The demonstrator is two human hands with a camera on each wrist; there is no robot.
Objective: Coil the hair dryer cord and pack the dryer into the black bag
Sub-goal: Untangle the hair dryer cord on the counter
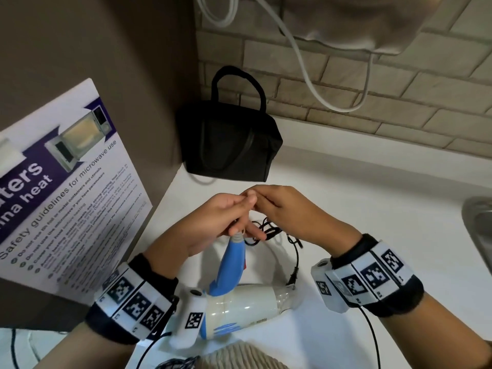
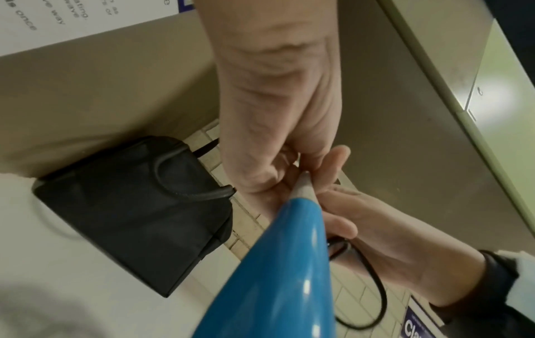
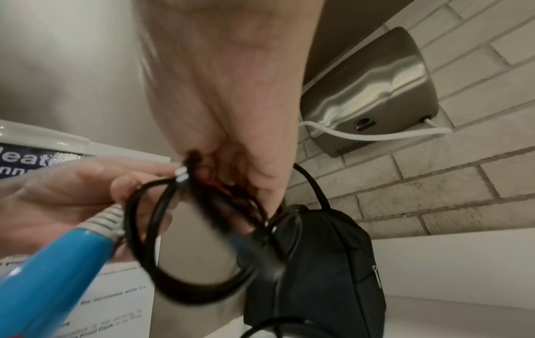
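The hair dryer (image 1: 239, 304) has a white body and a blue handle (image 1: 231, 262), which points up toward my hands. My left hand (image 1: 239, 209) grips the black cord (image 1: 269, 231) where it leaves the grey sleeve at the handle's end. My right hand (image 1: 255, 201) meets it fingertip to fingertip and pinches the cord's loops (image 3: 188, 251), which hang below my fingers. The plug end (image 1: 292, 275) dangles by the dryer's nozzle. Behind my hands the black bag (image 1: 229, 139) stands in the corner against the wall, handles up; whether it is zipped I cannot tell.
A microwave safety poster (image 1: 66, 195) leans on the left wall. A steel wall hand dryer (image 3: 370, 91) with a white cable (image 1: 306, 70) hangs above the brick wall. The white counter (image 1: 372, 195) stretches right to a sink rim (image 1: 479, 230).
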